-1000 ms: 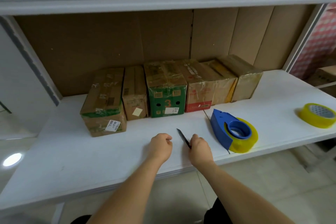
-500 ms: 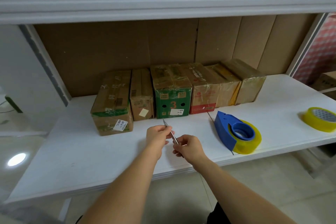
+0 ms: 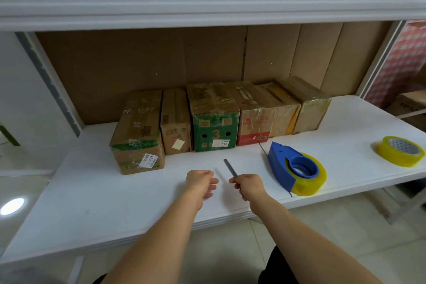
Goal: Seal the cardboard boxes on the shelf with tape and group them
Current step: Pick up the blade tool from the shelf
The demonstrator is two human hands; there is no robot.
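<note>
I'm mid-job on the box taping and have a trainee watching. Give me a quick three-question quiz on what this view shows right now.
1. True or false: the right hand grips a thin grey blade.
2. Which box carries a large orange "3"? A) the leftmost box B) the green box C) the rightmost box
3. Fill in: the blue tape dispenser rests on the shelf, and a spare roll of ____ tape lies further right.

Key
1. True; the left hand holds nothing, its fingers loosely curled.
2. B
3. yellow
</note>
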